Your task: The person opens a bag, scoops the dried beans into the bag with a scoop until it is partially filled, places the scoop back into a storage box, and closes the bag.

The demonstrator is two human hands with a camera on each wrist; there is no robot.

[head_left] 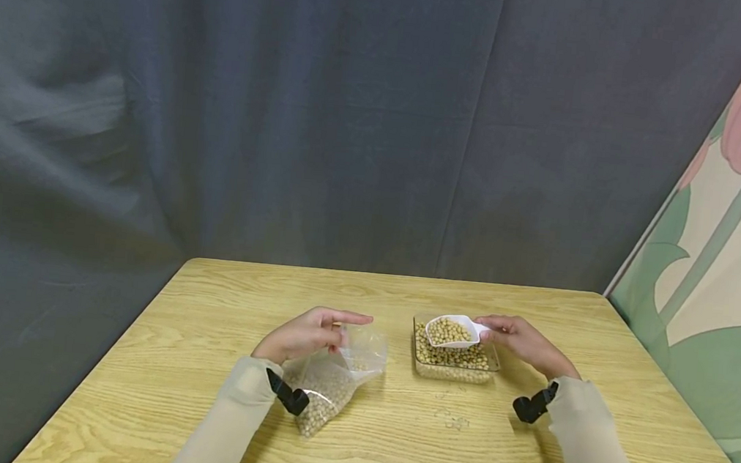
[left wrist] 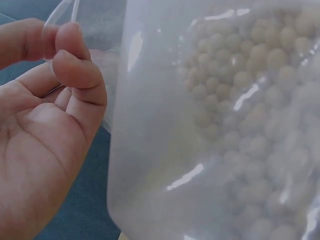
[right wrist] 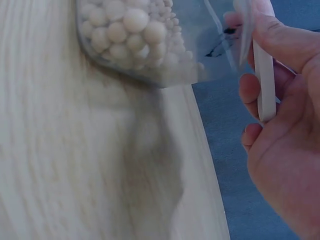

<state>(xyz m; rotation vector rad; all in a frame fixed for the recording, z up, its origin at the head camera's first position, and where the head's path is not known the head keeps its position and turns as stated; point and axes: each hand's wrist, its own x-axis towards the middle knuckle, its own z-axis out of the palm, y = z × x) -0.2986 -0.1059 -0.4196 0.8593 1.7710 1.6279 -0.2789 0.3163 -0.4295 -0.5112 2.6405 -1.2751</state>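
On the left of the wood-grain table [head_left: 391, 454], a transparent bag [head_left: 326, 393] holds pale round beans; filled end near, film end far and to the right. Left hand [head_left: 305, 336]: grasping; the left wrist view shows the film pinched between the thumb and curled fingers, while the head view shows the index finger extended to the right above it. Right of the bag and apart from it: a clear rectangular container [head_left: 453, 375], well filled with the same kind of beans. Over the container, a white scoop [head_left: 472, 333] heaped with beans, handle to the right; contact with the beans beneath cannot be told. Right hand [head_left: 526, 343]: grasping the scoop handle between thumb and fingers. Each wrist carries a black device over a pale sleeve [head_left: 603, 447]. Faint marks [head_left: 451, 419] on the tabletop, near side of the container. Far side: dark curtain [head_left: 353, 127]. Far right: panel [head_left: 732, 256] printed with a pink flower and green leaves.
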